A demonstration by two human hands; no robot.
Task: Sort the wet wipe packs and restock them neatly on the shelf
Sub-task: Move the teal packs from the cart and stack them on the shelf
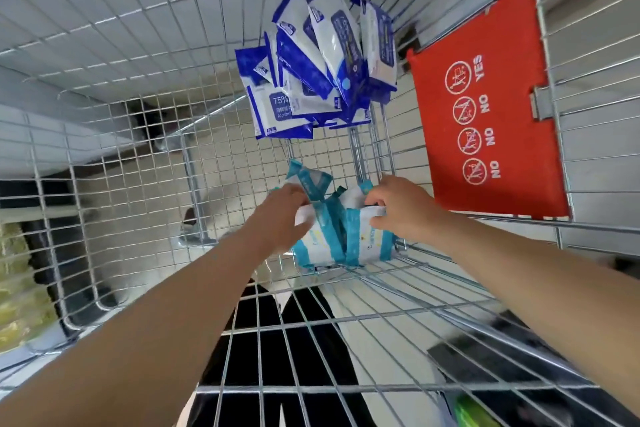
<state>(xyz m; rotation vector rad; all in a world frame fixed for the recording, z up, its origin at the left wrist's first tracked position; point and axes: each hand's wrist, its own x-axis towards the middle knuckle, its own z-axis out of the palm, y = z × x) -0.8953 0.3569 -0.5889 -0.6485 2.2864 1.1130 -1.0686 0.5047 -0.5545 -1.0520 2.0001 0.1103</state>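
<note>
**Both hands on teal wipe packs in the cart**

Head view, only one camera:

- The wire cart (138,135) fills the frame, seen from above. All wipe packs are inside it, on the mesh floor.
- Teal packs (322,246): a small bunch, white with teal bands, standing roughly on edge at the near end of the basket. The small print on them is too blurred to read, so no brand.
- Left hand (282,215): fingers curled round a white-and-teal pack on the left of the bunch, gripping it.
- Right hand (403,210): fingers curled over the top edge of the pack on the right of the bunch, gripping it. The two hands are near each other with packs between them.
- Blue packs (322,62): a loose pile, white with dark blue ends, at the far end and well apart from the teal bunch. They lean on each other at mixed angles, some against the far wire wall.
- Front blue pack (277,111) reads "75%", with a word below it that looks like "Alcohol". The rest is not legible.
- Red flap (485,104) sits on the right wire wall. It has four white round pictograms, labelled "YES", "NO", "NO", "NO".
- Green object (467,409) in the bottom right corner is blurred, so I cannot tell what it is.
</note>
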